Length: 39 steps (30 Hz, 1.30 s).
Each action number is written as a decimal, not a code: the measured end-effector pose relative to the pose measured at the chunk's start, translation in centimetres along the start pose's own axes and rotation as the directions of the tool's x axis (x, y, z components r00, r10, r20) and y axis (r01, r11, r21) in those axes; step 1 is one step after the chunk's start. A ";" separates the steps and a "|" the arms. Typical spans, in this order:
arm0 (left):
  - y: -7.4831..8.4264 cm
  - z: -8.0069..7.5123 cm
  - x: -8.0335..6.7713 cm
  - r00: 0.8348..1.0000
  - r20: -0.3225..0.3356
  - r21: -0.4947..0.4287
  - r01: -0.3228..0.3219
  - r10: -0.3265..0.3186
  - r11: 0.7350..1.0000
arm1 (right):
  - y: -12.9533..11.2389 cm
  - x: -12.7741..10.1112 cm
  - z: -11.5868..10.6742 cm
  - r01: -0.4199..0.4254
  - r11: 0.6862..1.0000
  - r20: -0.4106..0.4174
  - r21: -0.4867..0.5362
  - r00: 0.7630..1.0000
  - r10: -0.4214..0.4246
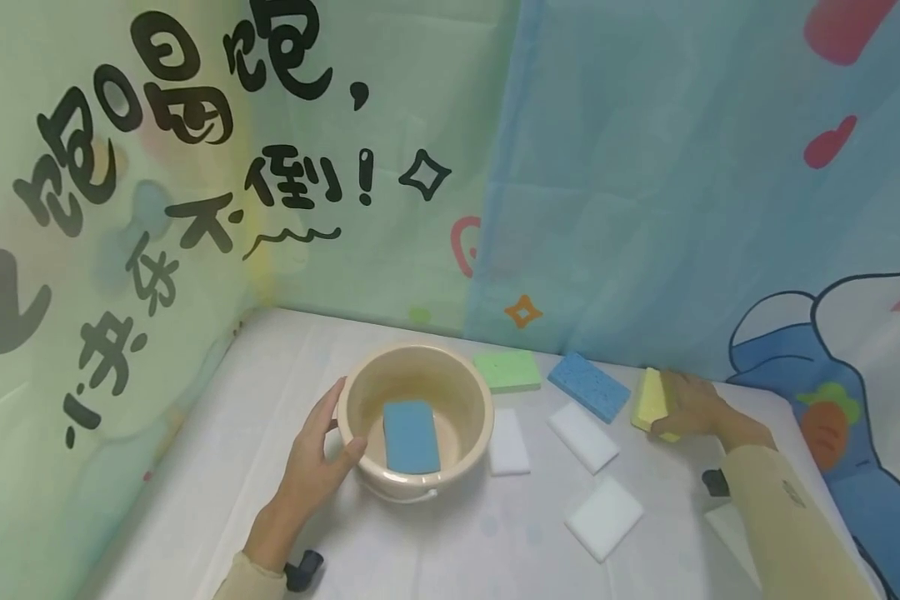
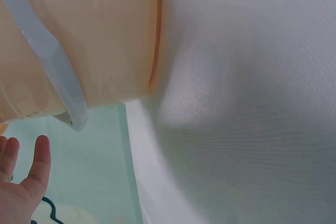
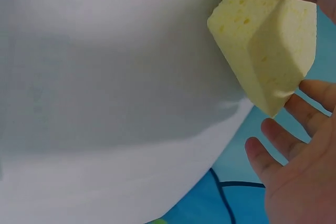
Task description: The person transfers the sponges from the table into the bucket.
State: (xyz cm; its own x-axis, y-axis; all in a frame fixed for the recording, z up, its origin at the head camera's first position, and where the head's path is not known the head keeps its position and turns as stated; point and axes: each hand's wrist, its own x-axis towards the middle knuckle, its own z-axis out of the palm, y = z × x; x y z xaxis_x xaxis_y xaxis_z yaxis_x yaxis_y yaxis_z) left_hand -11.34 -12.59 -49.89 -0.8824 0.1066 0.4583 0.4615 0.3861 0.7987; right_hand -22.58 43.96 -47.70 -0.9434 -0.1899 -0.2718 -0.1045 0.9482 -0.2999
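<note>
A cream bucket (image 1: 417, 348) with a pale handle (image 2: 58, 61) stands on the white-covered table, and a blue sponge (image 1: 411, 437) lies inside it. At the bucket's left side is my left hand (image 1: 311, 462), fingers extended along the outside and thumb at the near rim. In the left wrist view those fingers (image 2: 39, 166) look straight, close to the bucket wall. Over at the right, my right hand (image 1: 693, 408) pinches a yellow sponge (image 1: 651, 402) between thumb and fingers. The right wrist view shows the porous yellow sponge (image 3: 262, 40) tilted, one corner pointing down.
Behind and right of the bucket lie a green sponge (image 1: 508, 371) and a blue speckled sponge (image 1: 589, 387). Several white blocks (image 1: 583, 437) are spread across the table (image 1: 495, 533), one partly under the right sleeve (image 1: 787, 525). Printed curtains (image 1: 390, 250) hang along the back and left.
</note>
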 end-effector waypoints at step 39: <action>0.0 0.3 0.0 1.000 -0.019 -0.014 -0.008 0.008 1.000 | -14.2 -7.3 -3.6 0.264 0.959 -0.106 -0.103 0.956 -0.274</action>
State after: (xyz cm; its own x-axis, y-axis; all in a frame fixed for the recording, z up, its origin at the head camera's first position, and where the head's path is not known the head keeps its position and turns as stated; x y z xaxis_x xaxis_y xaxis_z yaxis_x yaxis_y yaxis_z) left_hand -11.40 -12.26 -49.97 -0.8769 0.0919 0.4718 0.4698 0.3721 0.8005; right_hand -15.30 32.84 -38.16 -0.9064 -0.4146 -0.0806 -0.3814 0.8855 -0.2652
